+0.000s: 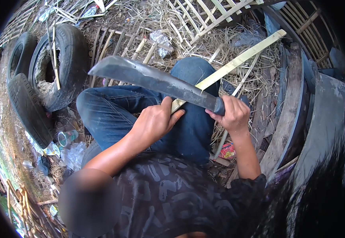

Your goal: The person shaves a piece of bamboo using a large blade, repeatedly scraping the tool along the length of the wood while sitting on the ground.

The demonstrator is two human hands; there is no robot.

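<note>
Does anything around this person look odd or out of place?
Yes, litter: a red wrapper lies right of the jeans, and crumpled clear plastic lies near the old tires at left. Both look like stray rubbish, unlike the held bamboo strip.

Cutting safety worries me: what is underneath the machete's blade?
A pale strip and the jeans show on either side of the blade; the strip's part directly beneath is covered.

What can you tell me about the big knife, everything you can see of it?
The big knife has a long, broad grey blade, metal by its look, scuffed and spotted, with a pointed tip and a black handle. The right hand grips that handle. The blade points to the person's left, partly over the jeans, crossing over a pale strip; whether they touch is unclear.
</note>
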